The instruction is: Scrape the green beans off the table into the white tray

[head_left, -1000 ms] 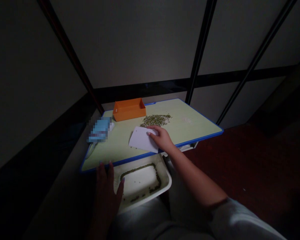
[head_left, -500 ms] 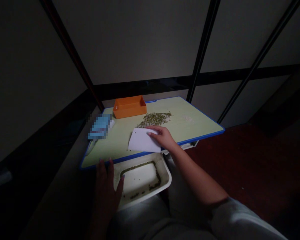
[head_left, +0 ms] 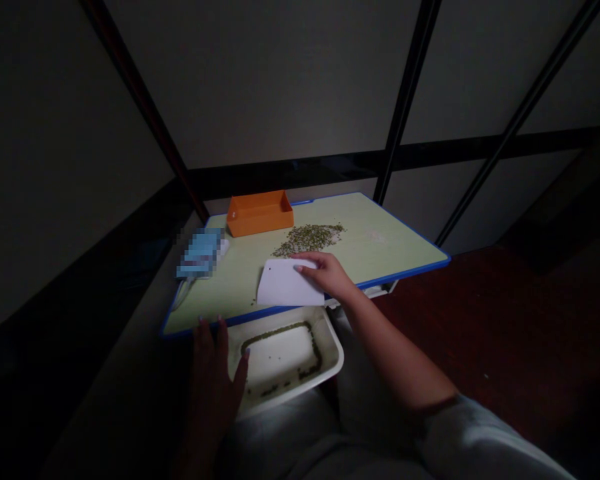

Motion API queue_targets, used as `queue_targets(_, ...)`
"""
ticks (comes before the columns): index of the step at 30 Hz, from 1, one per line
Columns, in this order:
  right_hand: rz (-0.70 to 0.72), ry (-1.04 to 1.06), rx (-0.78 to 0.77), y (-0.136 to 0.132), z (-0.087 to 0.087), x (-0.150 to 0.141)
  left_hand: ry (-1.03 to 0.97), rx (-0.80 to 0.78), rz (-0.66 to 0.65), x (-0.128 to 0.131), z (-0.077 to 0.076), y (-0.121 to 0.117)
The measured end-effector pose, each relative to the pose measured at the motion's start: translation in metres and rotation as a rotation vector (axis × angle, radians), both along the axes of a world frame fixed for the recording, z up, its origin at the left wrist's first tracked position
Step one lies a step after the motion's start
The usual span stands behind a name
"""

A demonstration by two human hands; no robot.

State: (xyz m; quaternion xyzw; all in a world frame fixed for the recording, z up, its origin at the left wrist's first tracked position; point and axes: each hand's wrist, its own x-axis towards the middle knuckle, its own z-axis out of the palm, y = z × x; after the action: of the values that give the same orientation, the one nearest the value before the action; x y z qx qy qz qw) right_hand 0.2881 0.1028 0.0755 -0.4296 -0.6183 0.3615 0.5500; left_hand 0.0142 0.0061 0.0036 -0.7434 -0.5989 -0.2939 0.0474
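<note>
My right hand [head_left: 325,273] pinches a flat white card [head_left: 287,285] between thumb and fingers at its right side. The card is slightly tilted at the near table edge, with a small dark spot near its upper left corner. Just beyond it lies a spread of small green beans [head_left: 310,239]. Below the edge is a white tray [head_left: 336,357] with a line of beans along the inside of its floor. My left hand [head_left: 215,373] rests at the tray's left side, fingers stretched apart toward the table edge and thumb over the tray.
The pale table [head_left: 380,250] has a blue rim. An orange box [head_left: 260,217] stands at its back left. A blurred blue item [head_left: 200,253] with a pale cord lies at the left. Behind the table rise dark-framed wall panels [head_left: 290,80].
The card has shifted very slightly toward me and right, its near edge now lying flatter along the table edge. My left hand and the tray stay in place.
</note>
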Motion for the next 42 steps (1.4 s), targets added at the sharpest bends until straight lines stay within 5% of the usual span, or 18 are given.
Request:
queue_targets(10,-0.108,-0.048,0.090,0.002,0.001,-0.010,-0.048,0.000,-0.021,-0.009,-0.009,0.002)
queue_targets(23,0.034,-0.176,0.157,0.015,0.025,-0.035,-0.059,-0.035,0.055,-0.012,-0.003,-0.003)
queue_targets(34,0.235,-0.142,0.110,0.028,0.023,-0.034,-0.073,-0.027,0.055,-0.010,-0.006,-0.004)
queue_targets(42,0.254,-0.147,0.080,0.023,0.022,-0.033,-0.082,-0.037,0.053,-0.010,-0.004,-0.003)
